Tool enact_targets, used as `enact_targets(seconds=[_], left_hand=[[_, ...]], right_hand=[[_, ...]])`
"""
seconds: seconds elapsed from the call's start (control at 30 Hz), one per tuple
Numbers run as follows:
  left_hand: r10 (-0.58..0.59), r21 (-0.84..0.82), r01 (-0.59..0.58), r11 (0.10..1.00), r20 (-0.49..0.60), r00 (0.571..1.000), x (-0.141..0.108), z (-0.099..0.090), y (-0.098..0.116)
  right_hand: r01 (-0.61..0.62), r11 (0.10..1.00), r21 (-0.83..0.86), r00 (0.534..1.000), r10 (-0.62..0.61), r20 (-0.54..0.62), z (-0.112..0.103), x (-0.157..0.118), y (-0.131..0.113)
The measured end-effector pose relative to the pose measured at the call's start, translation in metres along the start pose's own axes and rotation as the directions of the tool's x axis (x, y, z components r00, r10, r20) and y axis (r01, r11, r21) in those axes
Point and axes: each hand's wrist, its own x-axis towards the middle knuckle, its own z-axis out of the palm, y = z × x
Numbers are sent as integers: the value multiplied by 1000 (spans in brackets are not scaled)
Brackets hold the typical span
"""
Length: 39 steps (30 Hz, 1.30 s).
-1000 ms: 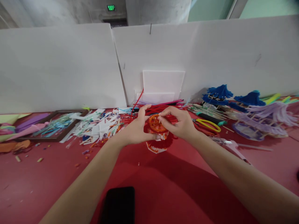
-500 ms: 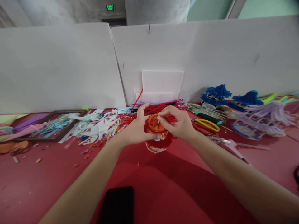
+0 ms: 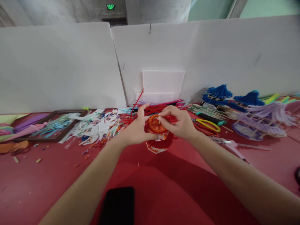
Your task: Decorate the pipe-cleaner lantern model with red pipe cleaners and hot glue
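Note:
A small orange and red piece [image 3: 154, 126] with a ring-shaped top stands at the middle of the red table, on a pale base [image 3: 156, 150] with red fuzzy trim. My left hand [image 3: 137, 129] is at its left side, thumb along the lower front and index finger raised, the fingers spread around it. From the right, my right hand [image 3: 179, 122] pinches a small pale bit at the ring's top with thumb and index finger. What that bit is stays too small to make out.
Red stems [image 3: 156, 108] lie behind the hands. White scraps [image 3: 99, 126] and a brown frame [image 3: 57, 137] are left. Yellow-handled pliers [image 3: 208, 125], a pink glue gun [image 3: 233, 148] and blue [image 3: 219, 92] and lilac [image 3: 264, 120] models are right. A black phone [image 3: 119, 206] lies in front.

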Motion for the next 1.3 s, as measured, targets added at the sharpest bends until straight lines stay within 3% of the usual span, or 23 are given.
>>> enact_targets(seconds=[0.37,0.67,1.17,1.3], left_hand=[[-7,30,8,1000,-9,1000,0,0,1],[-28,-42,28,999,8,1000,0,0,1],[22,-11,-22,1000,-8,1000,1,0,-4],[12,-16,-12,1000,-26,1000,2,0,-4]], right_hand=[[-35,999,32,999,35,8,0,0,3],[-103,987,123,994,97,52,-6,1,4],[-96,967,236,994,81,72,-12,1,0],[-151,952,266,988,133,84,-12,0,2]])
